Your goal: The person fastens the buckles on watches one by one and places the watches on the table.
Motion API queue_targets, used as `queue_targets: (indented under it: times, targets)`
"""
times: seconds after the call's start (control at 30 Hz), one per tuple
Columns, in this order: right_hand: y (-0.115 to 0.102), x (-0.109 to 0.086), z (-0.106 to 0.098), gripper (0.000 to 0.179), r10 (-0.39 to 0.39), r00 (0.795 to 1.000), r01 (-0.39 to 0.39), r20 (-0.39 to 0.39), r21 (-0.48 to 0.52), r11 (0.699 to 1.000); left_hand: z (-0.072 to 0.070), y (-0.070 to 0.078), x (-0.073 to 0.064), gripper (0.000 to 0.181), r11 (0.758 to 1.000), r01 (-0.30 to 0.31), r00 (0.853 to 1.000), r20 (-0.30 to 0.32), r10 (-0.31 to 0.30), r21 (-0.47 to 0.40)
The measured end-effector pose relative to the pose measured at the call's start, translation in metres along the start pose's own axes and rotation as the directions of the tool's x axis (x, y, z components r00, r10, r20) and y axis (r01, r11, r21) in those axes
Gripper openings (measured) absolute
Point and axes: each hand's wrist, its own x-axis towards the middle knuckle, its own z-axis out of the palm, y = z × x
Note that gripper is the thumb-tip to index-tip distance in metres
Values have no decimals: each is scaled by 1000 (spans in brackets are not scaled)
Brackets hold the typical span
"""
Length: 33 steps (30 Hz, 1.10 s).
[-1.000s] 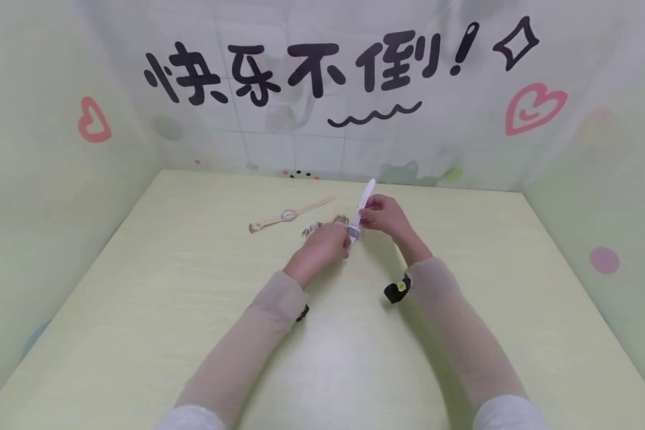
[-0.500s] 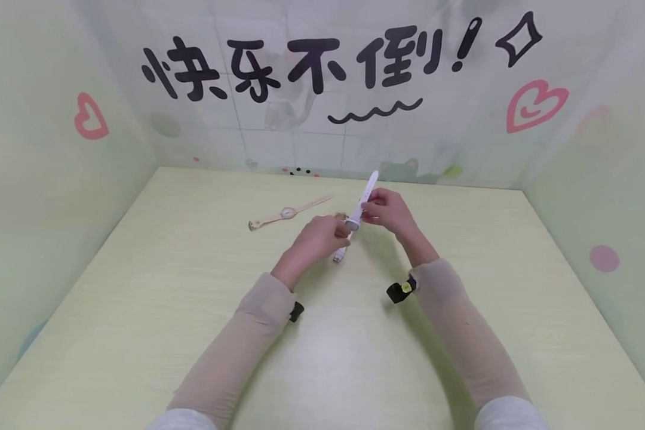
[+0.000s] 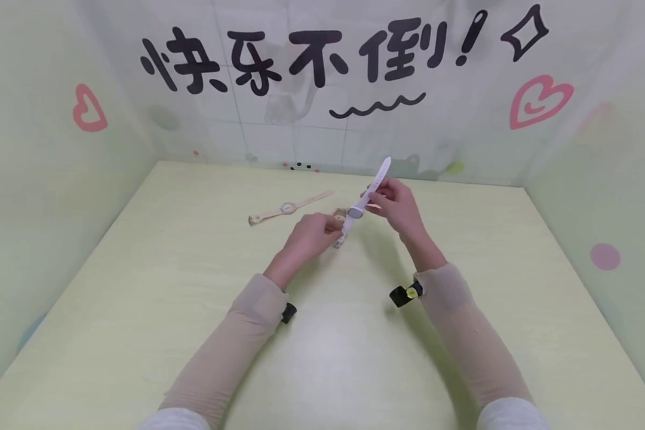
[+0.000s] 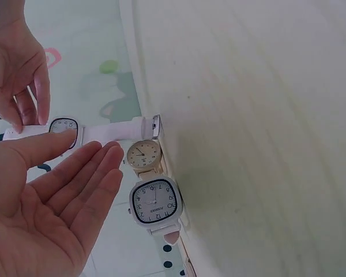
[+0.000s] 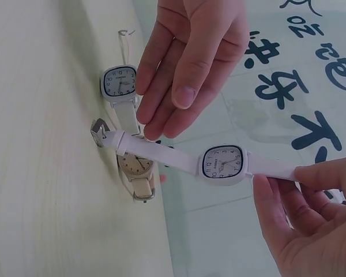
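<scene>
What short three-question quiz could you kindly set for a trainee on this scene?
1. Which hand pinches the strap of the raised white watch?
2. True or false: that raised watch is lying flat on the table.
3. In the left wrist view, what shape is the dial of the beige watch: A) square, B) triangular, or C) round?

Key: 1. The right hand. 2. False; it is held up. 3. C, round.

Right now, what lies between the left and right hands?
In the head view, the white wristwatch with the rounded-square dial is between the left hand and the right hand, which pinches its white strap.
</scene>
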Motion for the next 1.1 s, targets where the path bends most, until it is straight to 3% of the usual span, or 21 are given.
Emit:
queue_targets:
  times: [0.27, 0.4, 0.7, 0.93, 1.1]
  targets:
    - [-3, -7, -2, 21, -69, 998, 69, 0, 31, 997, 6, 9, -3, 28, 991, -4, 997, -75, 15, 136]
    - [-4, -9, -4, 19, -94, 996, 94, -4, 55, 994, 7, 10, -4, 25, 988, -13, 994, -108, 30, 153]
    - [-8, -15, -7, 10, -138, 990, 128, 29, 214, 968, 8, 6, -3, 44, 1000, 3, 989, -146, -6, -18]
    - [-7, -16, -8, 5, -149, 988, 129, 45, 298, 946, 6, 6, -4, 57, 995, 42, 991, -120, -53, -94]
    - [-8, -17, -8, 9, -177, 982, 147, 66, 326, 934, 3, 5, -5, 58, 986, 9, 993, -113, -28, -165]
